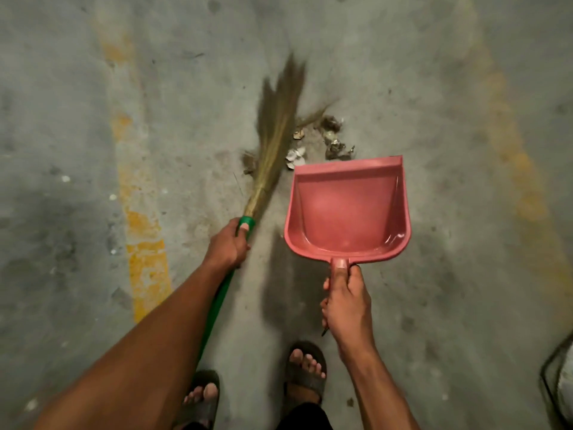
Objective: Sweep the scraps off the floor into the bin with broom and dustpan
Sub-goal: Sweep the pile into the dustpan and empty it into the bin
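Scraps (322, 139): small heap of crumpled paper bits, dust and dry fluff, on the floor at upper centre of the frame, just beyond the front lip of the dustpan and just right of the broom bristles. One pale piece lies touching or nearly touching the pan's left front corner; which, I cannot tell.

Dustpan (347, 212): pink plastic, centre right of the frame, mouth pointing away toward the heap, inside bare. Whether the front lip rests on the floor cannot be told. Short handle at the near end.

Right hand (345, 301): grip clamped on the dustpan handle, thumb laid along the top, fingers wrapped beneath.

Broom (273, 144): bundle of tan grass bristles on a green handle, running from lower left toward upper centre. Bristle tips blurred, fanned out left of the heap.

Left hand (228, 245): grip clamped round the green handle just below the bristle binding; forearm fills the lower left of the frame.

Floor (449, 88): grey concrete, stained, with worn yellow painted lines at left and right.

Feet (305, 373): two, in dark open sandals, bottom centre.

Bin (561, 377): only a dark rim with pale lining shows, at the lower right edge, well apart from the heap.
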{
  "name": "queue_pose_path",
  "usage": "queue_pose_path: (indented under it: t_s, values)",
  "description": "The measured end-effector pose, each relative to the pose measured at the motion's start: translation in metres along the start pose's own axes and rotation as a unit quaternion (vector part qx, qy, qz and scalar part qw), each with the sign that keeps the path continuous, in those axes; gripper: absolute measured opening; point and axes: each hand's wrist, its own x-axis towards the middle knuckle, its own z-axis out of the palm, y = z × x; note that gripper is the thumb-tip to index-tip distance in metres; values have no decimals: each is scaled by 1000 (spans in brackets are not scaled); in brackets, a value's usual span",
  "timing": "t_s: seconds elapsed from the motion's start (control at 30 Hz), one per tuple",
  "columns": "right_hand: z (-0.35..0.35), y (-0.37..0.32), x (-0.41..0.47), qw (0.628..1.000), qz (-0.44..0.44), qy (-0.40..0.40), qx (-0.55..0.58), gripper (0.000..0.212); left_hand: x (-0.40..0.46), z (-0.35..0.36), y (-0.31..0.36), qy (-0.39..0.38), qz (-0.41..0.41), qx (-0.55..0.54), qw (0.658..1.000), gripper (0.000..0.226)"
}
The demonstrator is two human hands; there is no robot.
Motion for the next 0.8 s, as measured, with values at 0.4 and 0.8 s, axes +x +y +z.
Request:
queue_pose_path:
  t_s: [0.4,0.8]
  values:
    - [0,9,-11,999,2,37,-35,44,-52,-6,-17,136,-44,-149,978,32]
    - [-6,1,-17,998,-10,43,-41,44,-96,92,-62,-7,-59,-1,998,45]
